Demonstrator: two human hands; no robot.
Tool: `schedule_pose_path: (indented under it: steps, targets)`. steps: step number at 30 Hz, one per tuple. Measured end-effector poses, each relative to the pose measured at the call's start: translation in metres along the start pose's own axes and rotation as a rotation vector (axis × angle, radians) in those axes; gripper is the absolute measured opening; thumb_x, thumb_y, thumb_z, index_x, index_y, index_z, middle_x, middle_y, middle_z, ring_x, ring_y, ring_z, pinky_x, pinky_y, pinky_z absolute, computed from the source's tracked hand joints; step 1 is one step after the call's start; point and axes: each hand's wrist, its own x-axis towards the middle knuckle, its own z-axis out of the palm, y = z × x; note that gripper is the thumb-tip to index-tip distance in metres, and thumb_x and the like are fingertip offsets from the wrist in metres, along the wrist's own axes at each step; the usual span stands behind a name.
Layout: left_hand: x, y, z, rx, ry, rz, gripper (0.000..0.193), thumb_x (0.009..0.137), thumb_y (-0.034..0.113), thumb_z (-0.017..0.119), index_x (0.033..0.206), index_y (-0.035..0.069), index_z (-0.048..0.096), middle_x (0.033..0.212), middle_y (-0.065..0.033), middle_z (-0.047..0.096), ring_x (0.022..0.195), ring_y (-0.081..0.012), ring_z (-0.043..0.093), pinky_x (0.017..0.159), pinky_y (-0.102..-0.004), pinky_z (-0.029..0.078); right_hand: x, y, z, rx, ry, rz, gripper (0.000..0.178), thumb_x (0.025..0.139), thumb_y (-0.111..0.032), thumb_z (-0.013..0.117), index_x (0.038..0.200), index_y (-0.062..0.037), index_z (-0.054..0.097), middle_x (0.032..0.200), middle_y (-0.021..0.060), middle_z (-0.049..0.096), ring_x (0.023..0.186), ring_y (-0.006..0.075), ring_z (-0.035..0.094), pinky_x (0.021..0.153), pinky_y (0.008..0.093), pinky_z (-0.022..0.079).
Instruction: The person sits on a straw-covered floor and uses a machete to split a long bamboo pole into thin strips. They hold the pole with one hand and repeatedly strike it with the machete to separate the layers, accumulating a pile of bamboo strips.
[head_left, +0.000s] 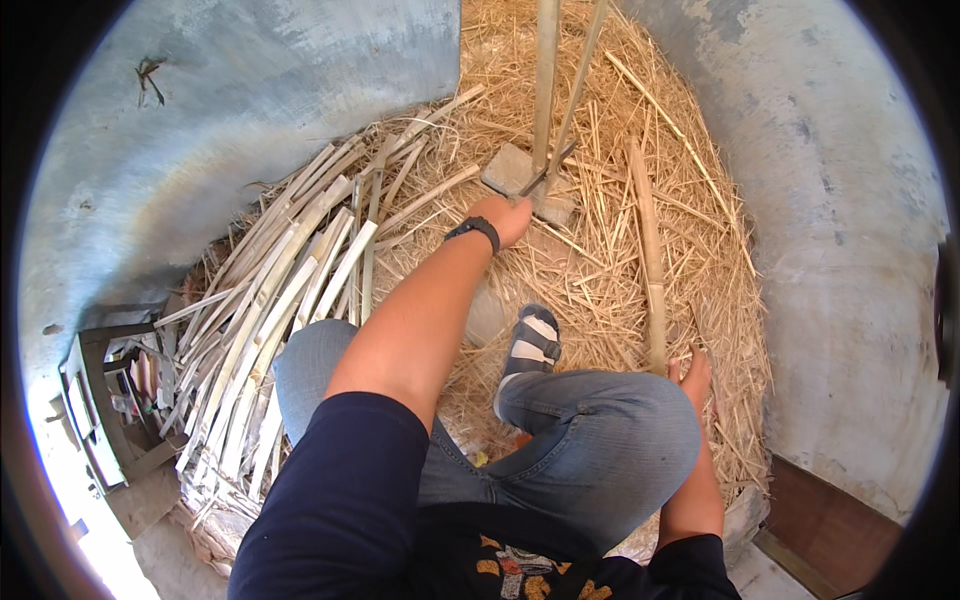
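My left hand (502, 219), with a dark band at its wrist, is closed round the near end of a dark-bladed knife (536, 182). The blade angles up and away, against the foot of an upright bamboo piece (545, 85) and a thinner strip (582, 80) leaning beside it. Under them lies a greyish block (508, 169). Beyond my bent knee, my right hand (693, 378) is partly hidden, its visible fingers stretched apart. They are close to the near end of a long bamboo strip (650, 270); whether they touch it I cannot tell.
A large pile of split bamboo strips (290, 265) lies at the left. Straw and shavings (590, 270) cover the ground. Grey curved-looking walls (270, 75) rise on both sides. My sandalled foot (533, 340) rests in the middle. A brown board (830, 520) lies at the lower right.
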Motion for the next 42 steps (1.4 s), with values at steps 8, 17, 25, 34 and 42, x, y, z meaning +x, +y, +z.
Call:
schedule_pose_path:
  steps: [8, 17, 25, 34, 42]
  targets:
    - [-0.010, 0.051, 0.044, -0.325, -0.116, 0.171, 0.050, 0.097, 0.036, 0.040, 0.102, -0.009, 0.062, 0.080, -0.0207, 0.065, 0.062, -0.0303, 0.065, 0.061, -0.0425, 0.054, 0.101, -0.177, -0.034, 1.072, -0.952, 0.227, 0.040, 0.101, -0.028, 0.057, 0.133, -0.0052, 0.049, 0.119, 0.0121, 0.062, 0.109, 0.0220, 0.062, 0.089, 0.0387, 0.056]
    - [-0.007, 0.047, 0.088, -0.632, -0.138, 0.094, 0.052, 0.102, 0.034, 0.050, 0.120, -0.015, 0.054, 0.081, -0.0168, 0.065, 0.065, -0.0212, 0.063, 0.054, -0.0397, 0.050, 0.100, -0.245, -0.022, 1.171, -1.051, 0.246, 0.085, 0.091, -0.001, 0.061, 0.158, -0.0161, 0.012, 0.125, 0.0111, 0.057, 0.103, 0.0226, 0.066, 0.078, 0.0443, 0.062]
    - [-0.051, 0.074, 0.048, -0.204, -0.323, 0.230, 0.059, 0.101, 0.043, 0.050, 0.119, -0.013, 0.057, 0.103, -0.0242, 0.069, 0.102, -0.0337, 0.067, 0.089, -0.0438, 0.051, 0.114, -0.215, 0.035, 0.955, -0.550, 0.338, 0.028, 0.103, -0.033, 0.050, 0.091, -0.0081, 0.053, 0.063, 0.0007, 0.048, 0.047, 0.0117, 0.047, 0.040, 0.0266, 0.035]
    - [-0.178, -0.026, -0.117, -0.130, -0.204, 0.331, 0.043, 0.101, 0.039, 0.057, 0.120, 0.001, 0.062, 0.101, -0.0095, 0.067, 0.081, -0.0145, 0.066, 0.073, -0.0320, 0.055, 0.122, -0.182, 0.065, 0.937, -0.793, 0.525, 0.037, 0.099, -0.042, 0.057, 0.081, -0.0097, 0.053, 0.061, 0.0008, 0.049, 0.050, 0.0151, 0.050, 0.044, 0.0325, 0.041]
    - [-0.135, -0.048, -0.107, -0.375, 0.097, 0.216, 0.048, 0.099, 0.044, 0.059, 0.125, 0.004, 0.059, 0.106, -0.0066, 0.065, 0.088, -0.0159, 0.065, 0.067, -0.0277, 0.049, 0.084, -0.188, 0.031, 1.177, -0.574, 0.395, 0.033, 0.099, -0.037, 0.057, 0.083, -0.0081, 0.054, 0.060, -0.0010, 0.045, 0.048, 0.0127, 0.042, 0.045, 0.0304, 0.039]
